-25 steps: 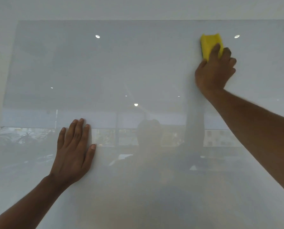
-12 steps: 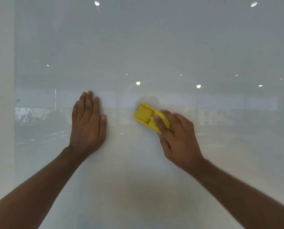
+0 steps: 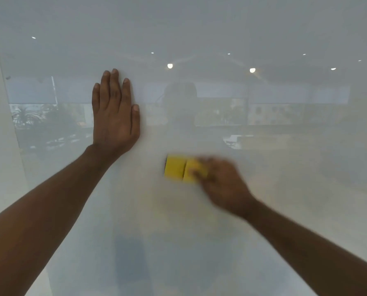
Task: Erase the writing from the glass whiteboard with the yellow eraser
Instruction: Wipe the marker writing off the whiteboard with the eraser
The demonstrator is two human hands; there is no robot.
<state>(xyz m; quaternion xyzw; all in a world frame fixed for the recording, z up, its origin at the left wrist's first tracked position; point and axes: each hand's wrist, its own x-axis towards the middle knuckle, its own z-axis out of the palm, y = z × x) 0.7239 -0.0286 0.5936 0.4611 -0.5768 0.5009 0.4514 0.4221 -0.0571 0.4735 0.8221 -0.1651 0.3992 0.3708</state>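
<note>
My right hand [image 3: 225, 184] holds the one eraser [image 3: 179, 169] by its right end, pressed on the board [image 3: 263, 28] below centre; the grip is blurred, but the fingers wrap it. I judge the eraser light and slightly soft, best taken across its back. The glass is likely slick. My left hand [image 3: 114, 116] lies flat and empty on the one board. I see no writing.

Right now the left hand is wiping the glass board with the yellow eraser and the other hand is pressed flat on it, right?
Not quite. In the head view the right hand grips the yellow eraser against the glass board. The left hand is the one pressed flat on it.
</note>
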